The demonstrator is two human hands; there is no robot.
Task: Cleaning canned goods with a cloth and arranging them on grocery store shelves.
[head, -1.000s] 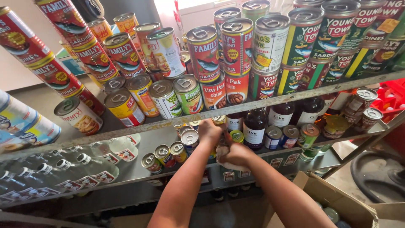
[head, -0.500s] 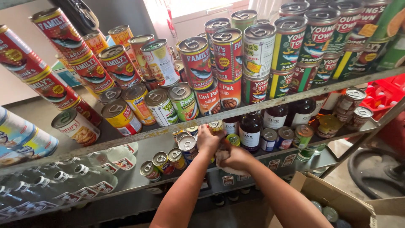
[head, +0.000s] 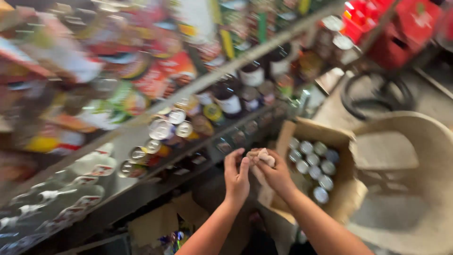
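The view is blurred by motion. My right hand (head: 273, 177) is shut on a small pale crumpled wad (head: 264, 157), cloth or paper, I cannot tell which. My left hand (head: 236, 178) is beside it with fingers straight and apart, its fingertips touching the wad and my right hand. Both hands hang in front of the lower shelf edge (head: 188, 160), at the left rim of an open cardboard box (head: 325, 134) with several silver-topped cans (head: 314, 165) standing in it.
Metal shelves carry small cans (head: 163, 130), dark bottles (head: 229, 101) and larger stacked tins above, all smeared. To the right are a pale round tub (head: 424, 141), a black ring on the floor (head: 377, 94) and red crates (head: 415, 23). Cardboard scraps (head: 155, 222) lie below.
Both hands have drawn back and down from the small cans on the middle shelf to the box's rim. The camera has swung down and right, bringing the box and tub into view.
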